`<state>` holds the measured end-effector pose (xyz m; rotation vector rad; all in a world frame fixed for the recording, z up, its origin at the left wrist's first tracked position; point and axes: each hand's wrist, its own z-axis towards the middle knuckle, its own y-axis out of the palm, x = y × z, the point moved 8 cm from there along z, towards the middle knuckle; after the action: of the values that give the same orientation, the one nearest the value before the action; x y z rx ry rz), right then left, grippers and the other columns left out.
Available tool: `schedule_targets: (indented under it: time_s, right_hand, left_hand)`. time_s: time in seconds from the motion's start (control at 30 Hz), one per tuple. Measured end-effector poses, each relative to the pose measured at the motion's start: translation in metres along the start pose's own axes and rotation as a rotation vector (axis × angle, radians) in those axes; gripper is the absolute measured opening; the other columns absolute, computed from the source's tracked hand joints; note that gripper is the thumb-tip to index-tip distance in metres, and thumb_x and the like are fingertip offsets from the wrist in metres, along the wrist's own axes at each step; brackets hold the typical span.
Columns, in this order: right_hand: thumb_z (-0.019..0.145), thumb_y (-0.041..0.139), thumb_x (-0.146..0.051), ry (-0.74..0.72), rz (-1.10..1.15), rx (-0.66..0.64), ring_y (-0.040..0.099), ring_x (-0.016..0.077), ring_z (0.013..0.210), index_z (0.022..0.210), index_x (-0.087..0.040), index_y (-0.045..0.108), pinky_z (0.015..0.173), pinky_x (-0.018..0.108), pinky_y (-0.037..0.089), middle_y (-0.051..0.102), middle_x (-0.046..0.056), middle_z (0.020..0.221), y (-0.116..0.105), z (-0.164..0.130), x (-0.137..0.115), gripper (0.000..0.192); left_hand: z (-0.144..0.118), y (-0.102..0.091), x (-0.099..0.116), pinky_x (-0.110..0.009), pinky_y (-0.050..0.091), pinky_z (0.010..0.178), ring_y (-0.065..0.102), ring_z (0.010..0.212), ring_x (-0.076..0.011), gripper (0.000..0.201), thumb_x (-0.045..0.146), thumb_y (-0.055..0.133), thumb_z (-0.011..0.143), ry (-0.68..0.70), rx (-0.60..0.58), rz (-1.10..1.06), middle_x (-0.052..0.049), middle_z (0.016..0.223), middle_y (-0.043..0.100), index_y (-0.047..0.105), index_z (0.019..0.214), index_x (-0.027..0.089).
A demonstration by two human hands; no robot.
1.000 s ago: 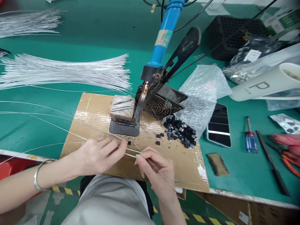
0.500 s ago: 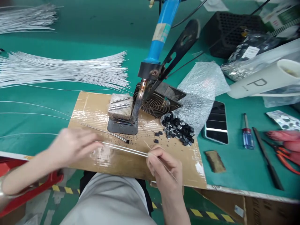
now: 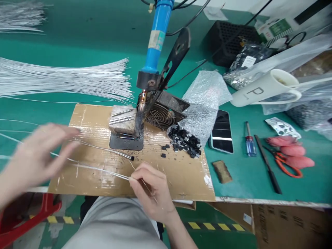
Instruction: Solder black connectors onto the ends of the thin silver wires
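Standing by the bench here: the person's right hand (image 3: pixel 153 190) has thumb and finger pinched on the ends of a pair of white wires (image 3: pixel 103 170), which trail off under the left hand (image 3: pixel 38 155). The two hands are well apart. The left one's pretty blurry, but its thumb is spread from the fingers, and as far as I can make out it isn't gripping anything. A thin strand (image 3: pixel 147 186) also crosses the right hand. Both wires run above a cardboard sheet (image 3: pixel 189 183). Just past the right fingertips there's another pair of wires ending in a little black connector (image 3: pixel 132 158). Beyond that, a blue-handled soldering iron (image 3: pixel 155 48) stands tip-down by a grubby block (image 3: pixel 116 128) with metal pins on it, a small fan (image 3: pixel 162 116) right beside. Up and to the right of the right hand is a heap of black connectors (image 3: pixel 184 141), then a phone (image 3: pixel 222 135) and a screwdriver (image 3: pixel 250 145). Big bundle of white wires (image 3: pixel 64 79) lies beyond the left hand, on the green mat (image 3: pixel 85 55).
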<state>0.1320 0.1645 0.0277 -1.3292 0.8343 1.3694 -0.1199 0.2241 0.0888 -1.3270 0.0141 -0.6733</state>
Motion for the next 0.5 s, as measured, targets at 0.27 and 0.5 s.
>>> schedule_targets:
  time_s: [0.27, 0.5]
  right_hand:
    - [0.099, 0.058, -0.017, 0.048, -0.028, 0.006, 0.048, 0.0118, 0.067, 0.080, -0.020, 0.060, 0.060, 0.026, 0.036, 0.052, -0.002, 0.075, -0.006, -0.001, 0.009, 0.019]
    - [0.101, 0.057, -0.020, 0.114, -0.037, 0.046, 0.049, 0.0127, 0.065, 0.080, -0.020, 0.062, 0.058, 0.027, 0.036, 0.053, -0.002, 0.074, -0.011, -0.004, 0.018, 0.022]
  left_hand:
    - [-0.006, 0.086, 0.116, -0.028, 0.049, 0.070, 0.061, 0.074, -0.0156, 0.017, 0.012, 0.047, 0.103, -0.011, -0.263, -0.519, -0.001, 0.083, 0.065, 0.062, 0.104, 0.019]
    - [0.001, 0.089, 0.118, -0.032, 0.043, 0.068, 0.059, 0.073, -0.0185, 0.022, 0.007, 0.046, 0.102, -0.040, -0.325, -0.413, -0.002, 0.083, 0.067, 0.065, 0.099, 0.017]
